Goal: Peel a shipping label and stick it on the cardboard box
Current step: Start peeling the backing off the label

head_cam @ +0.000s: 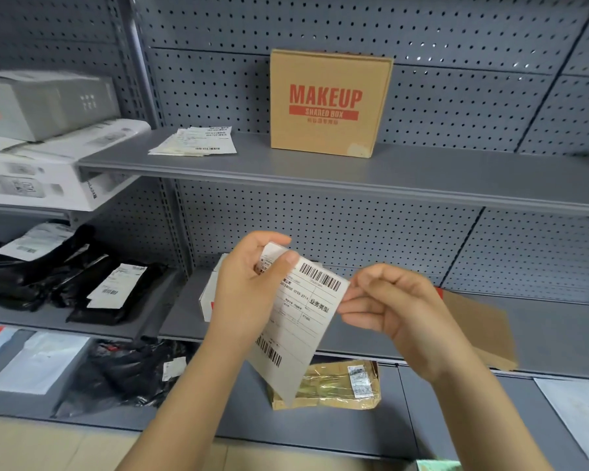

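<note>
Here, front and centre: a shipping label held up in both hands before the grey shelving.
Left hand: clamped on the label's upper left part, thumb across the printed face, fingers curled behind the sheet.
Right hand: fingertips pinched on the label's right edge, near its upper corner; remaining fingers curled loosely inward.
Label: white, printed side toward the camera, barcodes at top and lower left; tilted, lower end hanging free. Whether the sticker has parted from its backing, cannot tell.
Cardboard box: brown, red "MAKEUP SHARED BOX" lettering, upright on the upper shelf, back against the pegboard, well apart from the hands.
Label stack: loose sheets lying flat on the same shelf, left of the box.
Middle shelf: a white carton partly hidden behind the left hand; a flat brown cardboard piece behind the right wrist.
Lower shelf: a taped brown parcel under the label's hanging end.
Left bays: white boxes up top, black poly mailers with labels below.
</note>
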The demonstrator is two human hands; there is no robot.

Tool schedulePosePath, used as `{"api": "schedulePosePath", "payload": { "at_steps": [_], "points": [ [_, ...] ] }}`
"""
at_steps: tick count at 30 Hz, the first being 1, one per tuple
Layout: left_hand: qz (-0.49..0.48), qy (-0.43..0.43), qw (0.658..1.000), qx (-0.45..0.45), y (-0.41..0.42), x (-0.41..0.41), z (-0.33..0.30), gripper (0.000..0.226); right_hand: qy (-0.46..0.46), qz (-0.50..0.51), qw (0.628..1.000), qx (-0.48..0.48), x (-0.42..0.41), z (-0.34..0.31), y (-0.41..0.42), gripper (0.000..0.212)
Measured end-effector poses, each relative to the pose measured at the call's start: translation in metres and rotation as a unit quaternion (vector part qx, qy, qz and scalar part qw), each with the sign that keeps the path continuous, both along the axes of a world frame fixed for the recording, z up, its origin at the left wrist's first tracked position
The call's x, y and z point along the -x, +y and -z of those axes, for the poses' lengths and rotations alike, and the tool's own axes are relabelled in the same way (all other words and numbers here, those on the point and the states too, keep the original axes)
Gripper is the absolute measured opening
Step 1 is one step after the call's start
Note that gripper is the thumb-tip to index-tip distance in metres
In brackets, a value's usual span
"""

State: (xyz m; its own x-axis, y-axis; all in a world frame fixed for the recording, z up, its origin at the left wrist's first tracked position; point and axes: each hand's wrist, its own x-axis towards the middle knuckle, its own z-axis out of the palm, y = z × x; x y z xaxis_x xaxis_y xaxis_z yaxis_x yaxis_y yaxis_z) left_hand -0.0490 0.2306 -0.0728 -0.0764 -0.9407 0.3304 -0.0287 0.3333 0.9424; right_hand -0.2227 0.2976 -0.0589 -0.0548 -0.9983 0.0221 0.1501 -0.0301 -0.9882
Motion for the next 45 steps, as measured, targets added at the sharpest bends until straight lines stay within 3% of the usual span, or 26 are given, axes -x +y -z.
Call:
{"api": "schedulePosePath", "payload": {
  "at_steps": [8, 13, 23, 26, 28, 31, 35, 45],
  "points": [
    [0.002, -0.016, 1.0, 0.014, 0.001, 0.004, 0.001, 0.014, 0.001, -0.01, 1.0, -0.001, 0.001, -0.002, 0.001, 0.031],
    [0.008, -0.022, 1.0, 0.003, 0.001, 0.005, 0.002, 0.013, 0.008, -0.029, 1.0, 0.002, 0.001, 0.0, 0.002, 0.013],
    [0.006, -0.049, 0.999, 0.005, 0.001, 0.01, 0.005, 0.019, -0.025, -0.043, 0.999, 0.011, -0.001, 0.006, -0.002, 0.013],
    [-0.042, -0.106, 0.992, 0.049, 0.006, 0.017, 0.008, 0.036, -0.035, -0.029, 0.999, 0.023, -0.003, 0.009, -0.004, 0.015],
    [-0.072, -0.126, 0.984, 0.103, 0.013, 0.021, 0.006, 0.034, -0.038, -0.012, 0.999, 0.033, -0.004, 0.011, -0.006, 0.016],
    [-0.003, -0.109, 0.987, 0.119, 0.023, 0.027, -0.003, 0.009, -0.032, 0.029, 0.998, 0.047, -0.006, 0.014, -0.008, 0.016],
    [0.086, -0.108, 0.987, 0.085, 0.029, 0.036, -0.003, 0.012, 0.003, 0.075, 0.995, 0.067, -0.006, 0.016, -0.01, 0.017],
    [0.108, -0.074, 0.991, -0.007, 0.024, 0.04, -0.001, 0.008, 0.09, 0.093, 0.983, 0.127, 0.0, 0.015, -0.008, 0.021]
  ]
}}
